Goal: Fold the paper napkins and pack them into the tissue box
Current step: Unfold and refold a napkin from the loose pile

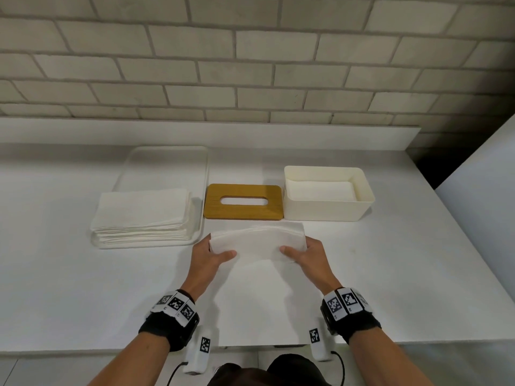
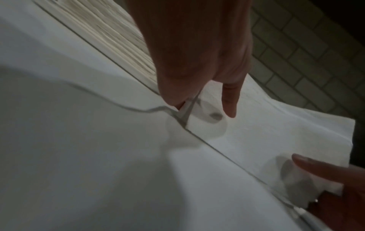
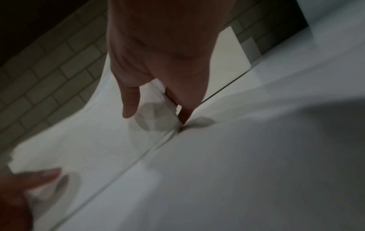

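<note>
Thumbs on top, left hand (image 1: pixel 206 256) and right hand (image 1: pixel 305 254) pinch folded napkin (image 1: pixel 257 240) ends.

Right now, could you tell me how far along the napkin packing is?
Done: the lid is off, lying flat between the tray and the open box, which already holds white napkins. In hand: the left hand and right hand each pinch one end of a napkin, folding it over on the table. Left: a tall stack still sits in the tray, and the lid needs refitting.

Black wristbands (image 1: pixel 167 327) carrying white square-coded marker tags (image 1: pixel 345 300) on both wrists.
</note>
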Demonstrator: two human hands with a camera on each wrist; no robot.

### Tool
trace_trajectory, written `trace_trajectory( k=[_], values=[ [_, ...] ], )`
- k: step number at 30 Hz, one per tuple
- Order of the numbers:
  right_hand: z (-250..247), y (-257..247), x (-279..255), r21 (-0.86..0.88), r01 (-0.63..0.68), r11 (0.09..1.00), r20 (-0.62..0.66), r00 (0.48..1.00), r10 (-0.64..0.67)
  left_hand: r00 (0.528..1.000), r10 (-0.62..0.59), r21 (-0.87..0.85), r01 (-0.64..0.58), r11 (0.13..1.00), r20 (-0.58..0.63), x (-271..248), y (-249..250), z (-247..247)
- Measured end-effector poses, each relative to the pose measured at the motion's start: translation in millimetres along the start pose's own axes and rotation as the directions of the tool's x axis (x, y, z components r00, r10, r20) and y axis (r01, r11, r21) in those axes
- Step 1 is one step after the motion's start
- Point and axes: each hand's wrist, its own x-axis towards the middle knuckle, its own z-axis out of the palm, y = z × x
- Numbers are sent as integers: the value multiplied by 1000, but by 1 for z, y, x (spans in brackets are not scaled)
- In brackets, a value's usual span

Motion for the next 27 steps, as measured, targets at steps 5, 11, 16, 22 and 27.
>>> trace_trajectory(
  k=[5,11,16,22,27],
  values=[
    [5,-6,-2,24,33,999,17,999,-34,1000,-23,-11,23,1000,-17,5,-4,-2],
    [1,-14,-4,-47,202,978,5,979,-202,999,31,17,-31,999,-9,3,-3,-6],
    [4,-17,-6,-76,321,944,39,947,-319,995,99,-6,-99,995,10,4,0,-3],
    [2,-21,-3,-234,485,843,52,872,-487,982,190,60,-190,980,8,3,2,-2],
    [-1,-20,-1,-301,491,817,56,865,-499,988,151,18,-151,988,13,3,0,-3]
  ],
)
